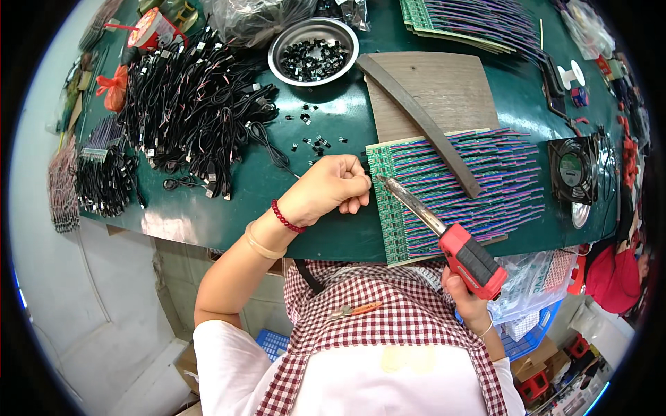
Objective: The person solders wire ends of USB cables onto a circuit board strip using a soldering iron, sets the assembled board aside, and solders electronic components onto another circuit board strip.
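My left hand [336, 184] is closed beside the left edge of a green circuit board panel [381, 229], thumb and fingers curled together. Whatever it may hold is hidden. My right hand [463, 297] grips the red and black handle of a soldering iron [416, 206]. Its metal tip reaches the left part of the panel, close to my left fingertips. Rows of blue, pink and black wires [479, 208] run rightward from the panel. Across them lies a curved grey-brown strip [423, 128], its far end resting on a wooden board [451, 83].
Left of the panel are loose small black parts [319, 144]. Behind stands a metal bowl [277, 66] holding more. A black cable heap [201, 104] and a red-white cup [154, 31] occupy the left. More wired panels [458, 24] lie at back; a black fan [572, 170] stands right.
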### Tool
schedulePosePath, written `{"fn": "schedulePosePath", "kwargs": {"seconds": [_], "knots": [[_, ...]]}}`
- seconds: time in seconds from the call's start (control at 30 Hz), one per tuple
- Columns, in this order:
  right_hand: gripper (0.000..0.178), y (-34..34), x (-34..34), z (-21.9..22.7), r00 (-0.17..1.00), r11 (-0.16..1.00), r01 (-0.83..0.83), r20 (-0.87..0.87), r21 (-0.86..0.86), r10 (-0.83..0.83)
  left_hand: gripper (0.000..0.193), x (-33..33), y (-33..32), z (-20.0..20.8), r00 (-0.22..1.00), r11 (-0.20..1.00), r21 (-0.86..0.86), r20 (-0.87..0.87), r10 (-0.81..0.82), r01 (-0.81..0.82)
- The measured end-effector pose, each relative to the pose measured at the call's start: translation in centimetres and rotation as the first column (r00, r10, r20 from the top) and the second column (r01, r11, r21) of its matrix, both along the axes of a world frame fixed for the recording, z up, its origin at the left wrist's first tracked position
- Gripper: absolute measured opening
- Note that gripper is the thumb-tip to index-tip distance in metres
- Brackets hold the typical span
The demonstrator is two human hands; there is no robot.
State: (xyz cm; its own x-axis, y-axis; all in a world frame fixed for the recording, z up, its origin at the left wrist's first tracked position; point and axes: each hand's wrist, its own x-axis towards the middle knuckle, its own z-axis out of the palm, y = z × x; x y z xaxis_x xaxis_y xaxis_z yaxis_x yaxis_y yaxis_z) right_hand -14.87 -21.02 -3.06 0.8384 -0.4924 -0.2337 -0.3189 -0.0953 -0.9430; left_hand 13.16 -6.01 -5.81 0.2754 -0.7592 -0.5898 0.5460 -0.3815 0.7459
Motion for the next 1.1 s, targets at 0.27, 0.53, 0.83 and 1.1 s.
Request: {"fn": "schedulePosePath", "kwargs": {"seconds": [0.27, 0.53, 0.83, 1.1], "knots": [[0.022, -0.3, -0.6, -0.5, 0.991, 0.993, -0.110, -0.083, -0.049, 0.106, 0.010, -0.2, -0.1, 0.2, 0.999, 1.000, 0.027, 0.033, 0.013, -0.014], [0.026, -0.1, -2.1, -0.9, 0.992, 0.994, -0.089, -0.095, -0.061, 0.083, 0.010, -0.2, -0.1, 0.4, 0.998, 0.999, 0.040, 0.059, 0.008, -0.010], [0.025, 0.0, -2.1, -1.0, 0.999, 1.000, -0.020, -0.047, 0.017, 0.021, 0.011, -0.2, 0.1, 0.8, 0.994, 0.998, 0.051, 0.103, -0.031, 0.026], [0.020, -0.2, -1.2, 0.6, 0.993, 0.983, 0.074, 0.078, 0.166, -0.088, 0.018, 1.8, -0.6, 1.4, 0.049, 0.976, 0.179, 0.984, -0.174, -0.126]]}}
